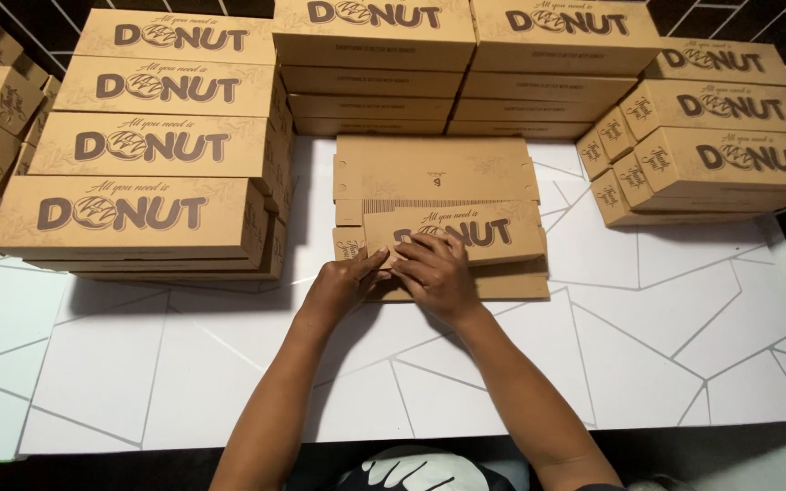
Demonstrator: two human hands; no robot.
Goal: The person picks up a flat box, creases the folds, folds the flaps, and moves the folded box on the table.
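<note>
Head view, mid-frame: left hand [343, 284] and right hand [437, 273], fingers pinching and pressing a flap on the flat box blank [452, 205]. Plenty folded already, finished box stacks [138, 145] upper left, top, right. This one only half-formed, more blanks underneath.

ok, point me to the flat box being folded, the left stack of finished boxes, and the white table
flat box [466, 232], head view, on its printed front panel.
left stack of finished boxes [138, 214], head view, on the front face of the lowest box.
white table [666, 336], head view, on a bare patch right of the hands.
</note>
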